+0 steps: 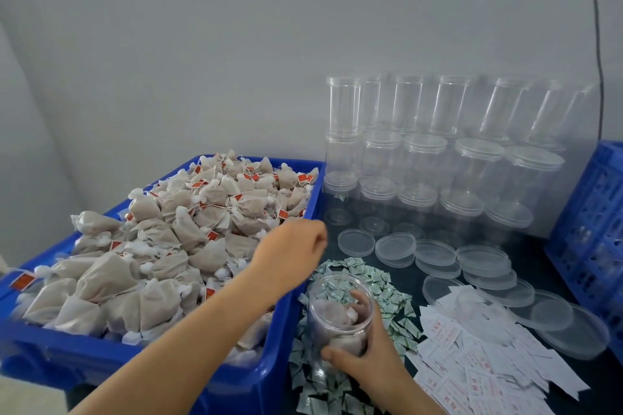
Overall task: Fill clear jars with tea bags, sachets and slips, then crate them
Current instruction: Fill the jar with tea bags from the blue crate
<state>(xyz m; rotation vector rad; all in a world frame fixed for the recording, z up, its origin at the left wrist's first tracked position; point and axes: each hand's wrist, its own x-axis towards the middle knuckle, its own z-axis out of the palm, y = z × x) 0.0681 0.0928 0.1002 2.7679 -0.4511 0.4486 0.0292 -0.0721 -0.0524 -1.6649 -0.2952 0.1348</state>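
My right hand [369,359] grips a clear jar [340,310] near the table's front, thumb across its near side and fingers round the far side. The jar is tilted toward the bin and holds a few tea bags. It rests over a heap of green-and-white sachets [387,283]. My left hand [291,251] hovers, blurred, over the right edge of the blue bin [276,340], which is heaped with tea bags [161,239]. Its fingers curl loosely downward and nothing shows in them. White slips with red print [485,364] lie to the right of the jar.
Empty clear jars [421,152] are stacked in rows against the wall at the back right. Loose clear lids [482,259] are spread in front of them. A blue slatted crate [593,222] stands at the right edge. A black cable [598,44] hangs down the wall.
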